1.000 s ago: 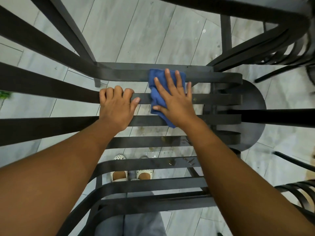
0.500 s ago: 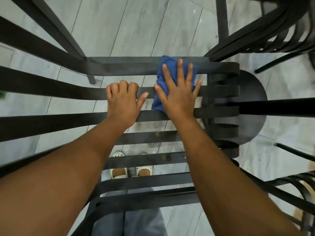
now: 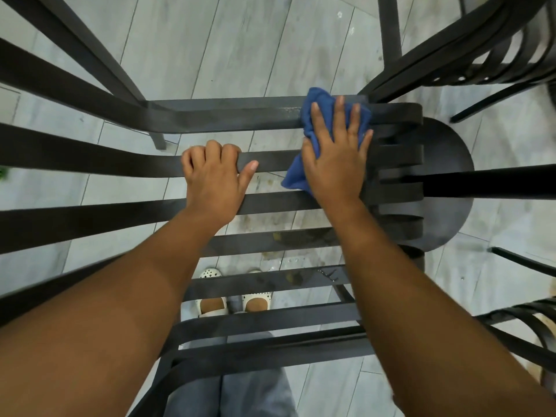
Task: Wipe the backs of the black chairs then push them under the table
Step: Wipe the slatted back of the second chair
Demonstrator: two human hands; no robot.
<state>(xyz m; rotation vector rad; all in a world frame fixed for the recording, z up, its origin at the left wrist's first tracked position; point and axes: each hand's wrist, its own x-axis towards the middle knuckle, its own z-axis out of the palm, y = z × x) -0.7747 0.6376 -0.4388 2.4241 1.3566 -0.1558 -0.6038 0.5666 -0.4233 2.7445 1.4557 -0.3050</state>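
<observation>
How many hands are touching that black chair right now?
2. The left hand is curled around a middle slat; the right hand presses a blue cloth flat against slats farther right.

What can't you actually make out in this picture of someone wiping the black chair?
Head view, the only one:
- The part of the slat under the blue cloth and right hand: covered, so whether it is clean cannot be told.
- The left hand fingertips: curled out of sight over a slat.
- The table: cut off by the frame.
- The second chair, upper right: only partly in frame.
- The shoes: partly hidden behind slats.
</observation>
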